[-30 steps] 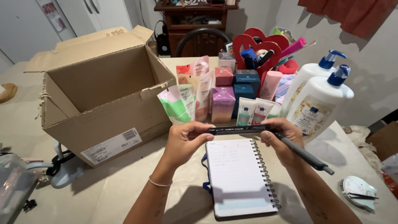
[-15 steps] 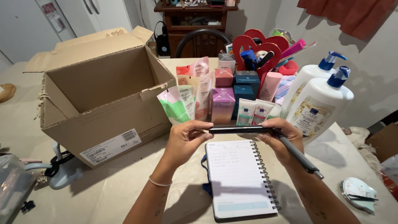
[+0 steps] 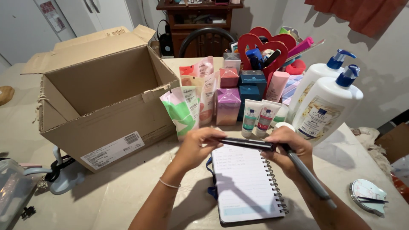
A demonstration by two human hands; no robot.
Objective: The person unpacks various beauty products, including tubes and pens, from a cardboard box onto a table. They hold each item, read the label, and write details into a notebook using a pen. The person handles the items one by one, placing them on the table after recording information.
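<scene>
My left hand (image 3: 197,147) and my right hand (image 3: 290,150) hold a slim black tube (image 3: 247,143) level between their fingertips, one hand at each end. My right hand also grips a grey pen (image 3: 307,175) that slants down to the right. Beneath both hands lies an open spiral notebook (image 3: 247,187) with handwritten lines at the top of its page. Just beyond the hands stand two small white tubes (image 3: 257,117) and a green and white pouch (image 3: 183,110).
An open cardboard box (image 3: 106,96) stands on the left of the table. Two big white pump bottles (image 3: 328,102), coloured cosmetic boxes (image 3: 238,91) and a red heart-shaped holder (image 3: 264,47) crowd the back right. A round mirror (image 3: 368,194) lies at the right edge.
The black tube and both hands have stayed over the notebook; the grey pen in my right hand has swung a little steeper.
</scene>
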